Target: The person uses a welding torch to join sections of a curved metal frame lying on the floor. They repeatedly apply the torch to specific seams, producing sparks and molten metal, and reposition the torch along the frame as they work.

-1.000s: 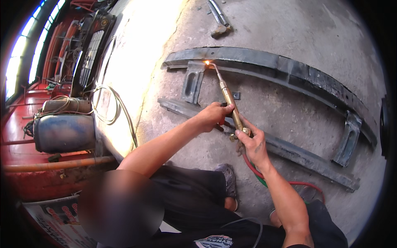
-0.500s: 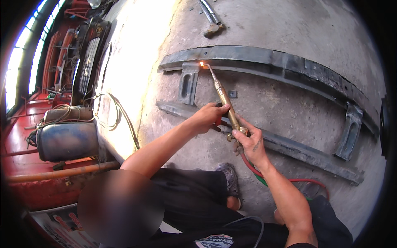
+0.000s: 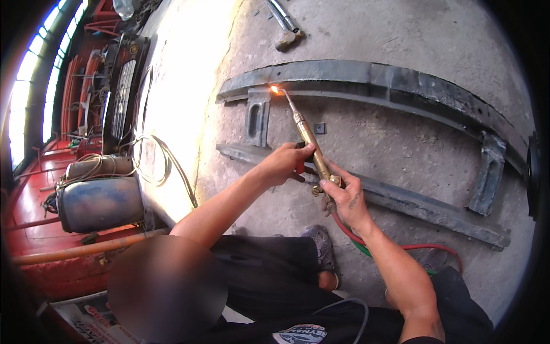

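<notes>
My right hand (image 3: 345, 196) is closed round the rear of a brass gas torch (image 3: 309, 137), near its valve knobs. Red and green hoses (image 3: 421, 247) trail from it. The torch's bent tip burns with a small orange flame (image 3: 275, 90) against a long curved grey metal beam (image 3: 344, 74), close to where a slotted bracket (image 3: 257, 117) meets it. My left hand (image 3: 286, 162) is closed, thumb against the torch barrel. A small red-and-black tool (image 3: 301, 167) shows in its fingers, mostly hidden, so its exact kind cannot be made out.
A straight metal bar (image 3: 424, 205) lies nearer me, and a second bracket (image 3: 487, 175) stands at the right. A small square plate (image 3: 319, 128) lies between the beams. Hammers (image 3: 285, 28) lie beyond. At left are a blue tank (image 3: 102, 203) and coiled hose (image 3: 163, 160).
The flame at the torch tip looks somewhat larger and sits slightly further left along the beam. Both hands keep their grips. The whole view has shifted a little.
</notes>
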Demonstrator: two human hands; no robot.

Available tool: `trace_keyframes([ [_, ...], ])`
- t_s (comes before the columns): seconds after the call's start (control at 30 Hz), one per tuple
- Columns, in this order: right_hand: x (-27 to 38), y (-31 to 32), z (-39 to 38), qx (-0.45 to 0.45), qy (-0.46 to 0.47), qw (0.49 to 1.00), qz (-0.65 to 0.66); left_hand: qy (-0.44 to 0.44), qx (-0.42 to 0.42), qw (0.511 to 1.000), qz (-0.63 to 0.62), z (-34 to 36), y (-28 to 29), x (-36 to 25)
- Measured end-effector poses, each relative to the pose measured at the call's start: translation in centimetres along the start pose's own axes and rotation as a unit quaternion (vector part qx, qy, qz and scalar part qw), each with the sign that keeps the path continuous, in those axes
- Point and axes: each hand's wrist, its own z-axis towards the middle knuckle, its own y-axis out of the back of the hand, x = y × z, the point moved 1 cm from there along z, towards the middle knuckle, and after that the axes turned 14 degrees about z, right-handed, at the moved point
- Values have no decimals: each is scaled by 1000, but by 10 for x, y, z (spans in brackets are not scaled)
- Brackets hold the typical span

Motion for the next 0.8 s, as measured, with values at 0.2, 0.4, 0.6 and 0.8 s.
trace_keyframes([
  [0.2, 1, 1, 0, 1, 12, 1000, 4, 3, -6, 1000, 16, -5, -5, -10],
  [0.4, 2, 2, 0, 20, 30, 999, -14, 6, -2, 1000, 21, -5, -4, -10],
  [0.6, 3, 3, 1, 23, 29, 999, -20, 2, -6, 1000, 10, -3, -5, -8],
  [0.8, 3, 2, 1, 6, 10, 1000, -9, 5, -4, 1000, 17, -2, -3, -7],
])
